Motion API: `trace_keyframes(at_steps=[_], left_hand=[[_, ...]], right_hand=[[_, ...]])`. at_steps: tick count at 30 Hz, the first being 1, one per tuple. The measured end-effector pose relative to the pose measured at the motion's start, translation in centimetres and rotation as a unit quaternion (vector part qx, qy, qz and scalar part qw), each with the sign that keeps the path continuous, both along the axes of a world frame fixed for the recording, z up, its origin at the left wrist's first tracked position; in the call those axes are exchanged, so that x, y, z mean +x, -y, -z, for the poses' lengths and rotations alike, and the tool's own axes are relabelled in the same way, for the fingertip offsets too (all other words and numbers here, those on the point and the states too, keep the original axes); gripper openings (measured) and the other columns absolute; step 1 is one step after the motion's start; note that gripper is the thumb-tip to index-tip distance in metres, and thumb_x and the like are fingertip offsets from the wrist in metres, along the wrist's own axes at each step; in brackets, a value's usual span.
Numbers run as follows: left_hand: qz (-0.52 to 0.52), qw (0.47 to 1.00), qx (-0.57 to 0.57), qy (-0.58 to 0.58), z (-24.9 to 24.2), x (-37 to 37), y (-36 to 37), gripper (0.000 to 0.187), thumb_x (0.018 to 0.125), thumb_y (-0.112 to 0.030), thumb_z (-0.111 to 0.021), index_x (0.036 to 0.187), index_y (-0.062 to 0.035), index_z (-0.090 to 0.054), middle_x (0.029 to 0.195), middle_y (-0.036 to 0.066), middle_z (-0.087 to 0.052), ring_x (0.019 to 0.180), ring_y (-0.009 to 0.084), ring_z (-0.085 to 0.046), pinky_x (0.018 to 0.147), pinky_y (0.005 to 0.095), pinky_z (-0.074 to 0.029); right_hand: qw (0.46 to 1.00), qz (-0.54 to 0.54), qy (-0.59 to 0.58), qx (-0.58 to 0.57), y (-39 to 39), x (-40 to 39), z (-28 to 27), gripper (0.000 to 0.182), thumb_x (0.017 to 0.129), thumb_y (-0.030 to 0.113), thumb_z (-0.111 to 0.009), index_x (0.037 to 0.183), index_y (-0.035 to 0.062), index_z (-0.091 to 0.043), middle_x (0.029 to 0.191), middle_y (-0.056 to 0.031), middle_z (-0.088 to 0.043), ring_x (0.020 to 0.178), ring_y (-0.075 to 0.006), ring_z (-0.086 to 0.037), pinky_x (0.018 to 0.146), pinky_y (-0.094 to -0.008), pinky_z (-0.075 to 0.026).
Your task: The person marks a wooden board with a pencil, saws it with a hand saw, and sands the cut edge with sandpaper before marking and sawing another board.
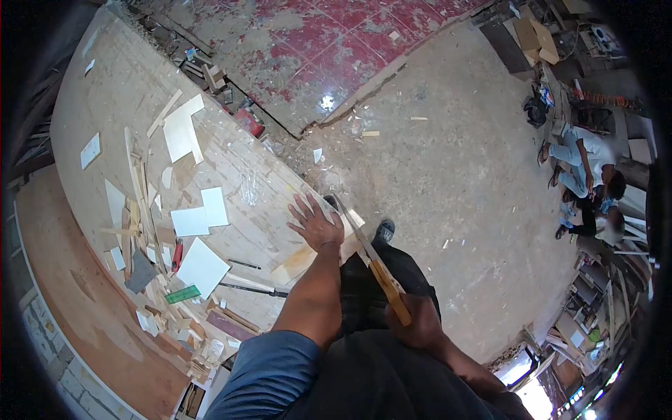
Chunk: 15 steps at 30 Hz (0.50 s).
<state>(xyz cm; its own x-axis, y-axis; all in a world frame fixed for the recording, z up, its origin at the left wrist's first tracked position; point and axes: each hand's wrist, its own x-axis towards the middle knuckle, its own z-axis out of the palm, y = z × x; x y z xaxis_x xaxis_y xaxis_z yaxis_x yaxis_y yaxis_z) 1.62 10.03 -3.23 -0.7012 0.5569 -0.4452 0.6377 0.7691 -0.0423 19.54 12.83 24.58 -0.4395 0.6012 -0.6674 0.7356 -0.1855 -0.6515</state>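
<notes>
My left hand [318,222] lies flat with its fingers spread, close to the table's edge. Under its palm is a light wooden board [297,262] that reaches the edge beside my legs. In my right hand [418,322] is a hand saw [383,278], fingers wrapped round its wooden handle. The saw's narrow blade points away from me and passes just right of my left hand, overlapping the board's end in this view. A thin black pen-like stick [243,264] rests on the table left of my left forearm.
White sheet pieces [203,267], a green ruler [183,294], a red-handled tool [177,254] and wood strips clutter the worktable [231,157]. Two people [588,164] sit at the far right. Scraps dot the concrete floor [455,168]; a cardboard box [535,40] stands top right.
</notes>
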Motion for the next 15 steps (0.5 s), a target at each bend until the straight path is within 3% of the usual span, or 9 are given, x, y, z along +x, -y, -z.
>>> trace_keyframes(at_steps=[3,5,9,11,12,14,15], left_hand=[[0.010,1.000,0.001,0.010,-0.3,-0.1,0.1,0.087,0.089,-0.045,-0.051,0.160,-0.0126,-0.012,0.167,0.016,0.001,0.152,0.0414,0.001,0.117,0.0675,-0.009],[0.013,1.000,-0.006,0.012,-0.7,-0.1,-0.2,0.087,0.089,-0.045,-0.051,0.160,-0.0122,-0.012,0.167,0.016,0.001,0.152,0.0417,0.000,0.116,0.0679,-0.010],[0.006,1.000,0.015,-0.012,0.2,0.2,0.2,0.086,0.089,-0.047,-0.049,0.160,-0.0157,-0.013,0.167,0.013,-0.001,0.153,0.0399,-0.001,0.118,0.0661,-0.008],[0.001,1.000,0.015,-0.010,0.3,0.3,0.2,0.086,0.089,-0.047,-0.049,0.160,-0.0159,-0.012,0.167,0.014,0.000,0.153,0.0404,-0.001,0.117,0.0668,-0.009],[-0.001,1.000,0.015,-0.009,0.3,0.2,0.2,0.086,0.090,-0.047,-0.048,0.161,-0.0162,-0.012,0.167,0.014,0.001,0.153,0.0408,-0.001,0.117,0.0675,-0.010],[-0.037,0.999,-0.019,0.001,-0.3,0.7,0.2,0.086,0.090,-0.048,-0.048,0.161,-0.0162,-0.011,0.167,0.014,0.002,0.153,0.0417,-0.001,0.116,0.0682,-0.011],[-0.078,0.996,-0.049,0.006,-0.3,0.5,-0.5,0.087,0.090,-0.049,-0.048,0.161,-0.0163,-0.010,0.167,0.015,0.003,0.152,0.0425,-0.001,0.116,0.0689,-0.011]], right_hand=[[0.999,-0.031,0.029,0.033,1.2,-0.6,5.3,0.018,0.086,0.016,-0.067,0.078,0.0015,-0.061,0.069,-0.0217,-0.061,0.066,-0.0427,-0.064,0.056,-0.0458,-0.049],[0.984,0.008,-0.031,0.174,0.6,-2.1,10.7,0.019,0.085,0.018,-0.068,0.077,0.0024,-0.061,0.068,-0.0214,-0.062,0.065,-0.0410,-0.065,0.055,-0.0451,-0.049],[0.998,-0.015,0.024,0.052,1.1,0.0,3.1,0.020,0.084,0.021,-0.068,0.079,0.0026,-0.063,0.069,-0.0213,-0.062,0.067,-0.0414,-0.065,0.055,-0.0448,-0.049],[0.999,0.036,0.006,0.023,0.7,0.5,0.9,0.022,0.082,0.024,-0.069,0.090,0.0026,-0.067,0.076,-0.0233,-0.066,0.071,-0.0442,-0.066,0.064,-0.0515,-0.053],[0.999,0.041,0.006,0.024,1.1,-0.2,4.0,0.022,0.082,0.024,-0.069,0.090,0.0026,-0.067,0.076,-0.0233,-0.066,0.071,-0.0442,-0.066,0.064,-0.0515,-0.053],[0.988,-0.022,-0.034,0.147,1.4,-2.0,12.6,0.027,0.083,0.026,-0.068,0.092,0.0008,-0.068,0.076,-0.0243,-0.066,0.070,-0.0430,-0.067,0.066,-0.0504,-0.055],[0.987,-0.021,-0.037,0.153,0.3,-2.2,12.9,0.027,0.083,0.026,-0.068,0.092,0.0008,-0.068,0.076,-0.0243,-0.066,0.070,-0.0430,-0.067,0.066,-0.0504,-0.055]])
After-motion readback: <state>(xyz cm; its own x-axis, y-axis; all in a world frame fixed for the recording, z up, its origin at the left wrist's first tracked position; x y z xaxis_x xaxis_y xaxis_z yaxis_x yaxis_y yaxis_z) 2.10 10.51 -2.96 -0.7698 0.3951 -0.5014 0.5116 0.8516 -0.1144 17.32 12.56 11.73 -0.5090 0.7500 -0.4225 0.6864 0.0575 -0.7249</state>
